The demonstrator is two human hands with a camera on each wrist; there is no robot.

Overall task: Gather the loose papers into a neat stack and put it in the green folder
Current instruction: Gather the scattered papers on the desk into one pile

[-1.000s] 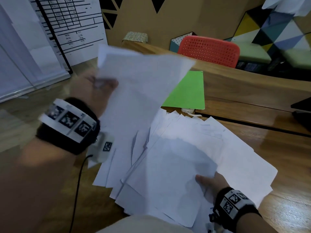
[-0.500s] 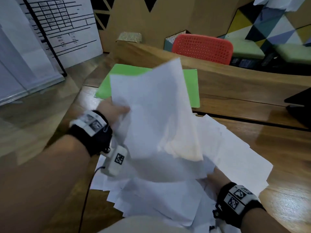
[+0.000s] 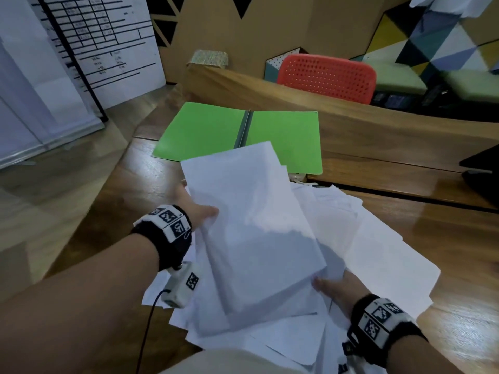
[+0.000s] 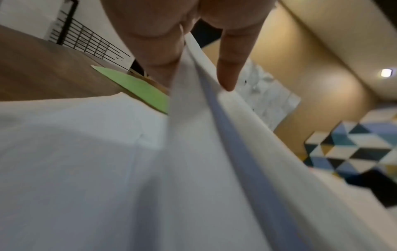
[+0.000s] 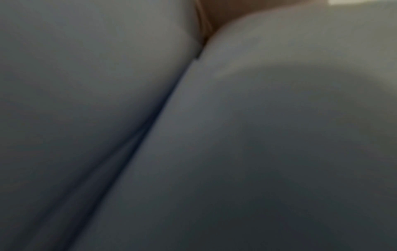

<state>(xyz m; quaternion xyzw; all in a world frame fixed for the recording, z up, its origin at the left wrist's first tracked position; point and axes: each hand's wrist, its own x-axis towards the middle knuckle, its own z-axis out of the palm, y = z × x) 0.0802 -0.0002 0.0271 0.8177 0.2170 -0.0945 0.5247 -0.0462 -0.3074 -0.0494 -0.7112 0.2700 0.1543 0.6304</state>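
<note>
An open green folder (image 3: 286,139) lies flat on the wooden table beyond the papers; a slice of the folder (image 4: 137,88) also shows in the left wrist view. Between my hands sits a bundle of white papers (image 3: 256,228), tilted over a spread of loose sheets (image 3: 383,255). My left hand (image 3: 205,211) grips the bundle's left edge, and the left wrist view shows thumb and fingers (image 4: 227,68) pinching the sheets (image 4: 193,169). At the bundle's near right corner my right hand (image 3: 332,287) holds on, fingers hidden beneath. Blurred grey paper (image 5: 257,135) fills the right wrist view.
A raised wooden ledge (image 3: 378,130) runs behind the folder, with a red perforated chair back (image 3: 326,74) beyond it. A dark object (image 3: 483,171) sits at the table's right edge. A white printed board (image 3: 94,49) leans at the left. A cable (image 3: 151,319) hangs from my left wrist.
My left hand brought the raised sheets down and rightward onto the pile, so they now lie as a flatter bundle between both hands. The right hand stayed at the near right.
</note>
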